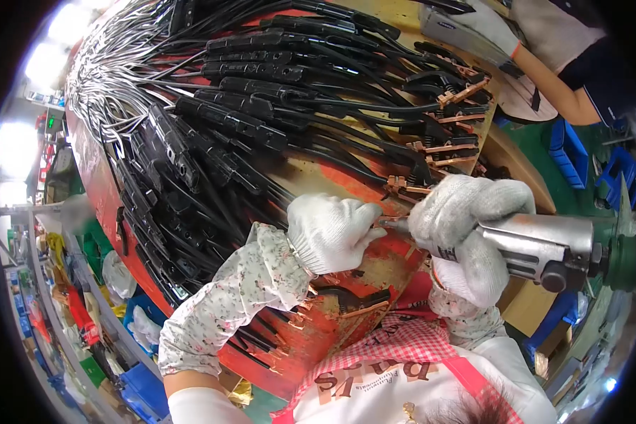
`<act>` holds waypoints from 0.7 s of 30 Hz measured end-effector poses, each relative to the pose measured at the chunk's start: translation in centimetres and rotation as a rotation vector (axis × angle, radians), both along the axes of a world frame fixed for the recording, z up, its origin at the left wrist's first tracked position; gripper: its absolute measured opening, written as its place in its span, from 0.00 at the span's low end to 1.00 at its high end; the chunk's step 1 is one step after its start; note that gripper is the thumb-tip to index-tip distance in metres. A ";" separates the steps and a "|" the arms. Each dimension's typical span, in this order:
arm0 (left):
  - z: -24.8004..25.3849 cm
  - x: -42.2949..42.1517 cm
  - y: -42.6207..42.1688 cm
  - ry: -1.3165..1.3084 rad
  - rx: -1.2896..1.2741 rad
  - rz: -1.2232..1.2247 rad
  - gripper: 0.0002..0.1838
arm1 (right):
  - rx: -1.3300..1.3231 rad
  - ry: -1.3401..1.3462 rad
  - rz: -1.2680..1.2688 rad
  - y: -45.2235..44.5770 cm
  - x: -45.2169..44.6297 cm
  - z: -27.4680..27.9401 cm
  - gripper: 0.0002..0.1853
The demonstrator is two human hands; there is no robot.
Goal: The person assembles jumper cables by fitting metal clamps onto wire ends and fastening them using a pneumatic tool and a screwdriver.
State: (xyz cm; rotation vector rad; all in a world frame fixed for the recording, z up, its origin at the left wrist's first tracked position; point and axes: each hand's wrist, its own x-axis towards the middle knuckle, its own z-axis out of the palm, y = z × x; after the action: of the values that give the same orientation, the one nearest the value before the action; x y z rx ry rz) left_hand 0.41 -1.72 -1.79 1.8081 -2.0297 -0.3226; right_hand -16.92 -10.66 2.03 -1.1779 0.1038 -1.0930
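My right hand [466, 233], in a white knit glove, wraps round a silver air screwdriver [544, 244]. Its narrow tip points left toward my other hand. My left hand [336, 233], also gloved, has thumb and fingers pinched together just by that tip; whatever lies between them is hidden. Right above both hands are copper-jawed clamps [410, 185] on black cables. Another black-handled copper clamp [357, 300] rests below my left hand on the red, worn tabletop [304, 360].
Many black cables with black plastic housings [240, 116] cover the table, their silver ends [113, 71] bunched at upper left. A co-worker's gloved hand [484, 28] is at a grey box [449, 35] at top right. Blue bins [569, 152] stand beyond the right edge; shelves line the left.
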 end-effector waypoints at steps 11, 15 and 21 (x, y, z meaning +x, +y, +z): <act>0.3 -0.2 0.1 -0.036 0.094 0.034 0.13 | -0.209 -0.038 0.202 -2.2 1.3 0.2 0.18; 0.3 -0.3 0.0 -0.041 0.098 0.039 0.13 | -0.081 -0.092 0.030 -0.8 1.6 -0.5 0.17; -0.4 0.1 0.0 0.032 0.008 -0.005 0.12 | -0.020 -0.086 -0.013 -0.4 1.5 -0.3 0.12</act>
State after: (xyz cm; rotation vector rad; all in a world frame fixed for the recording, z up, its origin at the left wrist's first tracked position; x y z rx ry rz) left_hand 0.49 -1.69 -2.22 1.7917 -2.0138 -0.3597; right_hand -15.38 -11.05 1.71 -1.1479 0.0341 -1.1570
